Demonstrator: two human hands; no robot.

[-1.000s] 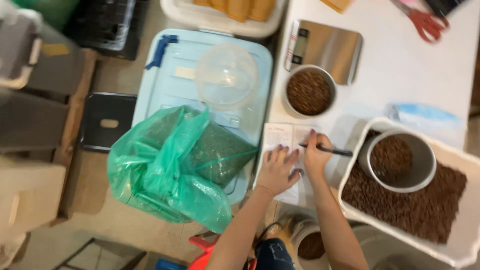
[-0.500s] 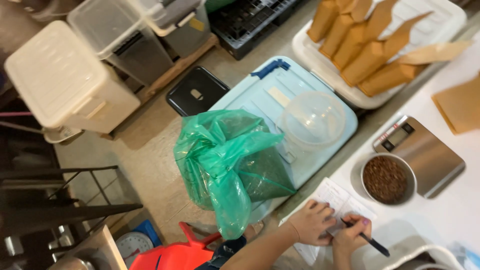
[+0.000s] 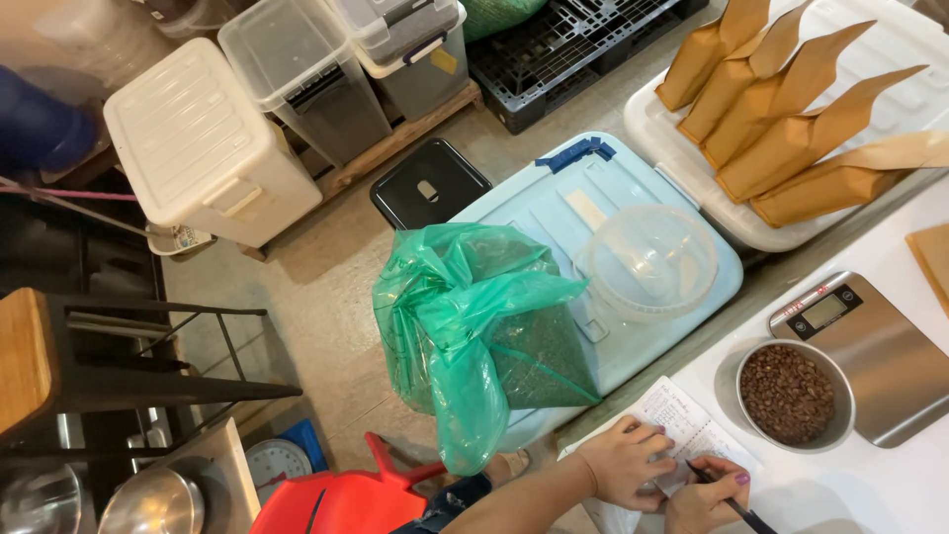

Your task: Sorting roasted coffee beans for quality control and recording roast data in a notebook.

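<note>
Storage bins sit far left on the floor: a white lidded bin [image 3: 203, 148] and 2 clear tubs [image 3: 341, 64] on a wooden pallet. Moving right, a green plastic bag [image 3: 474, 336] of dark beans rests on a pale blue lidded box [image 3: 554, 213], with an empty clear round tub [image 3: 647, 259] on the same lid. Next, at the bottom edge, comes the paper sheet [image 3: 682, 425], lying on the white counter [image 3: 890, 485]. The left hand [image 3: 623, 460] presses flat on it, fingers spread apart. Just beside it, the right hand [image 3: 704, 499] is closed around a black pen [image 3: 732, 506], tip near the sheet. To write cleanly, the left hand should probably keep the sheet pinned so it does not slide, and the pen hand stay clear of the bowl. That metal bowl [image 3: 788, 394] of roasted beans stands on a steel scale [image 3: 870, 346] to the right. Brown paper bags [image 3: 791, 129] lie in a white tray [image 3: 682, 173] above.
</note>
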